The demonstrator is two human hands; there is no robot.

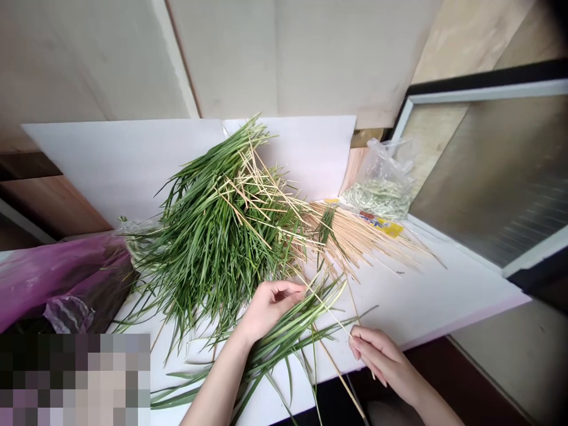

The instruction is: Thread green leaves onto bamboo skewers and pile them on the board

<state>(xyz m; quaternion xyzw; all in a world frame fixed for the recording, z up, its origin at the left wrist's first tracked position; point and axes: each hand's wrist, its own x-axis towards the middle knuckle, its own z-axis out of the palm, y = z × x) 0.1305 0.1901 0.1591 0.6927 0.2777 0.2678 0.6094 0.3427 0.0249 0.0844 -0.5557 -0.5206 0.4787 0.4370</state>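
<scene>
My right hand (pixel 377 354) is closed on a thin bamboo skewer (pixel 327 306), which slants up and left toward my other hand. My left hand (pixel 273 305) pinches a chive stalk by the skewer's upper part; its fingertips partly hide the hold. Beneath both hands lies a small bunch of loose green chives (pixel 295 331), pale ends to the right. Just behind rises a large heap of chives (pixel 213 236), with skewer ends sticking out on its right side.
Many bare skewers (pixel 355 236) fan out to the right on the white table (pixel 444 290), partly over a yellow wrapper (pixel 390 228). Behind them stands a clear bag (pixel 381 183) with pale green contents. A purple plastic bag (pixel 66 266) lies left. White board (pixel 119 154) backs the table.
</scene>
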